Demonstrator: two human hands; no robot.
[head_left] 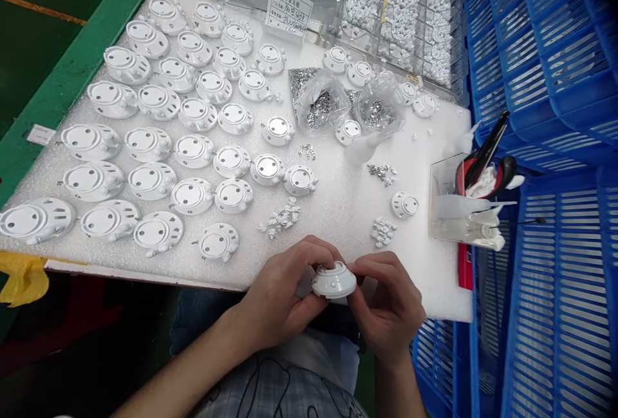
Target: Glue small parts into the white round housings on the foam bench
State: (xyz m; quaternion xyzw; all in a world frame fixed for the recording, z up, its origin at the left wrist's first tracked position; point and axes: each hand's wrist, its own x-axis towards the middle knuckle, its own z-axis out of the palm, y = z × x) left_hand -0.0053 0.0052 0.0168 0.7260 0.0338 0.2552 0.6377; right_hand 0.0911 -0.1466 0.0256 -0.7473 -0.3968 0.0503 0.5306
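Between my two hands, at the front edge of the foam-covered table, is a small white round plastic part (334, 281). My left hand (294, 283) is closed on its left side, thumb below and fingers at the top. My right hand (386, 295) pinches at its right rim; whether those fingers also hold something tiny is hidden. Ahead of my hands lie a heap of small white pieces (284, 217), another white heap (383, 231) and some small metal pieces (381, 173). A similar white part (404, 204) sits to the right.
Many similar white parts (193, 151) stand in rows on the white foam (338, 212). Bags of metal pieces (321, 105) lie farther back. A clear holder (447, 212) with scissors (487, 154) and bottles stands right. Blue crates (560, 276) border the right side; trays (396, 12) stand behind.
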